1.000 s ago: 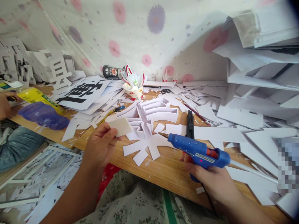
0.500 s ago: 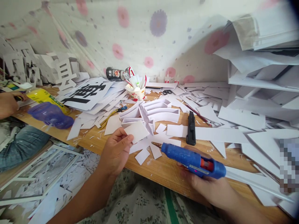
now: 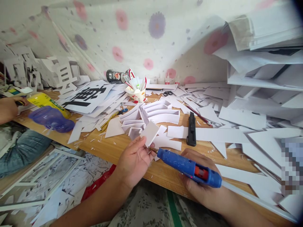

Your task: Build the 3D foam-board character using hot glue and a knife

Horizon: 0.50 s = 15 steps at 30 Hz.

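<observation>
My left hand pinches a small white foam-board piece above the near edge of the wooden table. My right hand grips a blue hot glue gun. Its brass nozzle points left and sits right at the lower edge of the white piece, next to my left fingertips. A clear glue stick juts out behind the gun to the right. Just beyond my hands lies a partly built white 3D letter shape with upright strip walls.
A black utility knife lies right of the letter. White offcuts cover the table, stacked sheets rise at right. A paper cup of tools, a can and scissors stand at the back. Another person's hand rests far left by a purple object.
My left hand carried the white piece rightward toward the glue gun. The gun moved left and down until its nozzle met the piece's edge.
</observation>
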{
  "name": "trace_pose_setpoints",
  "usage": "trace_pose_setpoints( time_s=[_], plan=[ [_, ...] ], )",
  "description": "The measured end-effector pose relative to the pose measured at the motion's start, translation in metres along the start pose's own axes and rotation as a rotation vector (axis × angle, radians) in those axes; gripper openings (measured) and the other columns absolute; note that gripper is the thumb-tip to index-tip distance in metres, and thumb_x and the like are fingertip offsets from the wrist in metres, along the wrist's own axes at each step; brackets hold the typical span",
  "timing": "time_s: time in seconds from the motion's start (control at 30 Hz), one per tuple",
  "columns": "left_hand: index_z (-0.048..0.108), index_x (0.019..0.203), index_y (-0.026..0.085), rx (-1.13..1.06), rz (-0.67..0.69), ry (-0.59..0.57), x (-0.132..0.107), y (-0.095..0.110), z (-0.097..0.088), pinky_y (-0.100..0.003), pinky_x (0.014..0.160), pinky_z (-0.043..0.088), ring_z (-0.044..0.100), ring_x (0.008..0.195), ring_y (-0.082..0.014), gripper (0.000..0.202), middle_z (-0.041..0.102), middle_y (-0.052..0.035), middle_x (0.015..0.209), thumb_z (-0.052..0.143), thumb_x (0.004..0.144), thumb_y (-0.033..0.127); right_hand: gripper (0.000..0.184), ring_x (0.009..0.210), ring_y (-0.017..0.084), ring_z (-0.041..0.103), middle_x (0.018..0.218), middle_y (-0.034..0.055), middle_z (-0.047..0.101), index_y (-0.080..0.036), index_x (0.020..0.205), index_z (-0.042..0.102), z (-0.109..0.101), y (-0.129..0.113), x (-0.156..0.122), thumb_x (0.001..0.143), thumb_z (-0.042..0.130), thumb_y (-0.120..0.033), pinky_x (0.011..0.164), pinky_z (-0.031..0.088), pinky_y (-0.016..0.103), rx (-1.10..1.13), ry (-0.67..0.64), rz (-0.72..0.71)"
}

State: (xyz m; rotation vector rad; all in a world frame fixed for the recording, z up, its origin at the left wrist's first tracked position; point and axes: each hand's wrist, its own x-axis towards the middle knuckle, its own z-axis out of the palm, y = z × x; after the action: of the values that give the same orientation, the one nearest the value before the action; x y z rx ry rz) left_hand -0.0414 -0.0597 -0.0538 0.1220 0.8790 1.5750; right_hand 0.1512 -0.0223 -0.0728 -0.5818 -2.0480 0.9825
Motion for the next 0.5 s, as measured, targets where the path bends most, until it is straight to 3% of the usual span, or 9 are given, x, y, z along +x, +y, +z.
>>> trace_pose_setpoints(
  time_s=[0.5],
  plan=[
    [0.061, 0.091, 0.015, -0.027, -0.035, 0.003, -0.0027, 0.0002, 0.0007, -0.024, 0.060, 0.050, 0.056, 0.070, -0.0129, 0.029, 0.061, -0.0036, 0.083, 0.077, 0.067, 0.016, 0.020, 0.057, 0.014, 0.045, 0.063, -0.0027, 0.045, -0.024, 0.066, 0.039, 0.0005, -0.0031, -0.0014, 0.075, 0.053, -0.013, 0.053, 0.034, 0.028, -0.022, 0.042, 0.063]
  ],
)
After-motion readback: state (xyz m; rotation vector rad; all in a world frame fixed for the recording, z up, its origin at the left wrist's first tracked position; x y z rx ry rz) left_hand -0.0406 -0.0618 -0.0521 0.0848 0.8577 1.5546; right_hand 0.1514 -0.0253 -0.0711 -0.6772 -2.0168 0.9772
